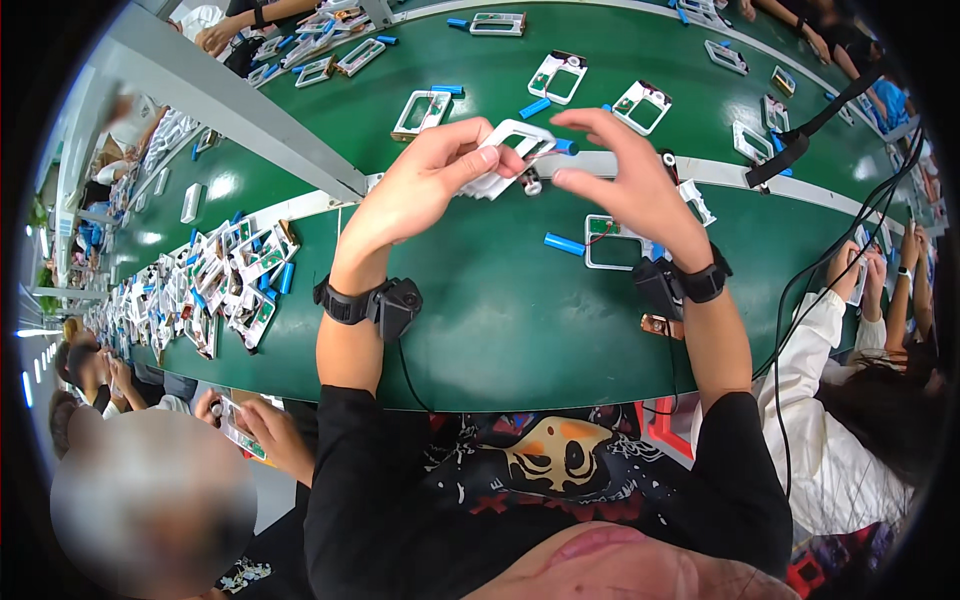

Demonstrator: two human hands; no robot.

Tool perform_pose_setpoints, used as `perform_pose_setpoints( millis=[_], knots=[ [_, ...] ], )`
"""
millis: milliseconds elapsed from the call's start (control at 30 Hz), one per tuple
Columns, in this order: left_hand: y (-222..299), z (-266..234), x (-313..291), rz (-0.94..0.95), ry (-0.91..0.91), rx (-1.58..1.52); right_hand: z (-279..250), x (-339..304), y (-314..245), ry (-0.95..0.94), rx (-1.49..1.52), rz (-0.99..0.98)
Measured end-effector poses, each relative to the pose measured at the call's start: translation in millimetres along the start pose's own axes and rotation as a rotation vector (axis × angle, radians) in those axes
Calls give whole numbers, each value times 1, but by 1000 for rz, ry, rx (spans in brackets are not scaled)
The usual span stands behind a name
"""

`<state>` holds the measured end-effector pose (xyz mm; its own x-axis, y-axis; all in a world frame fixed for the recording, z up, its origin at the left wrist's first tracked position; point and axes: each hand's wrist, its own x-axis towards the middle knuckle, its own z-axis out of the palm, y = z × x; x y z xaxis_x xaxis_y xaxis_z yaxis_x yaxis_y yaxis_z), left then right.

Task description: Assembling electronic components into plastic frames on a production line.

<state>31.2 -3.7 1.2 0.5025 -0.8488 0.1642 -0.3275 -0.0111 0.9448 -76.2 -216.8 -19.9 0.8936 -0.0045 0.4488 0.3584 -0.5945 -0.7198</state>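
Observation:
My left hand [428, 180] grips a white plastic frame housing [516, 138] between thumb and fingers, above the far edge of the green bench. A blue cylindrical cell [566, 147] with thin wires juts from the housing's right side. Below it sits a small round metallic part [531, 184]; whether it is attached, I cannot tell. My right hand [640, 190] is just right of the cell, thumb and fingers spread apart, holding nothing. Beneath that hand, another white housing [613, 262] with a green circuit board lies on the bench, a blue cell [565, 244] beside it.
A heap of white housings [225, 275] covers the bench's left side. Similar units [557, 78] lie scattered on the green surface beyond the pale rail [840, 200]. A grey post [240, 110] rises at left; black cables [790, 400] hang at right. Co-workers sit on both sides.

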Motion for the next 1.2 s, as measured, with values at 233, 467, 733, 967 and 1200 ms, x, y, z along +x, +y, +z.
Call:
perform_pose_setpoints(
  millis=[233, 467, 733, 967, 1200],
  knots=[
    [-1, -2, 4, -101, -78, -121, 4, -6, -14, -166, 326, 152],
    [-13, 27, 14, -25, 113, -687, 4, -4, -27, -102, 693, 308],
    [-2, 47, 9, -155, -31, -398, -13, -6, -35, 140, 453, 206],
    [8, 58, 0, 19, 301, -376, 3, -7, -43, 294, 428, 329],
    [7, 60, 0, 251, 449, -129, 3, -8, -42, 245, 430, 305]
  ],
)
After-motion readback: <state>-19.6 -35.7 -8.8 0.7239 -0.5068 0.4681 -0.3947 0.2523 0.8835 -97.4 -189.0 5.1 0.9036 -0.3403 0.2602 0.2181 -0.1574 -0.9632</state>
